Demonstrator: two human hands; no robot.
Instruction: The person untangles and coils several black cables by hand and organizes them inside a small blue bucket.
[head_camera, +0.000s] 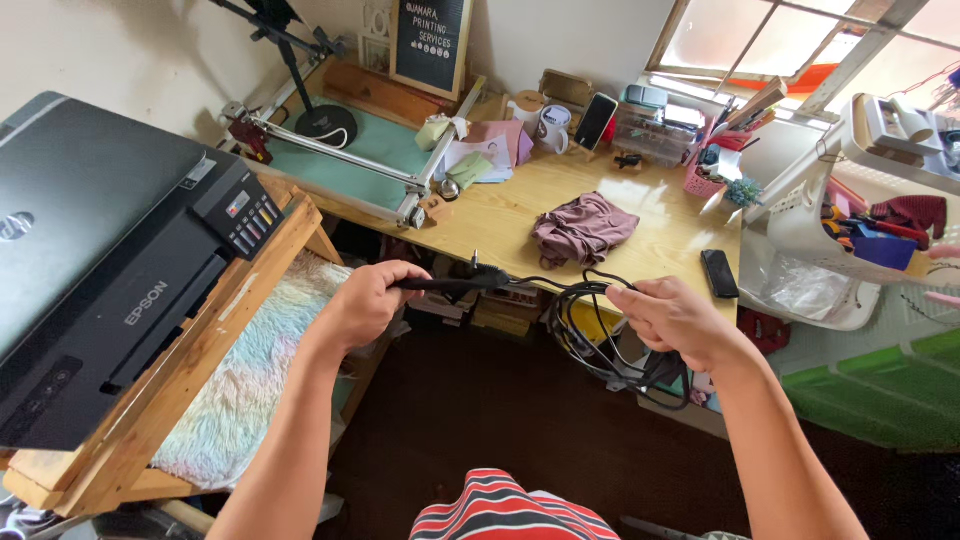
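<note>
A wooden desk (500, 215) runs across the back, with a black printer (90, 250) on a wooden stand at the near left. A crumpled mauve cloth (583, 228) lies near the desk's front edge, and a small black remote-like device (719, 273) sits at its front right corner. In front of that edge, held in the air, the left hand (365, 303) has its fingers clamped around a black plug (470, 281). The right hand (677, 320) pinches the looped black cable (590, 335) hanging below.
</note>
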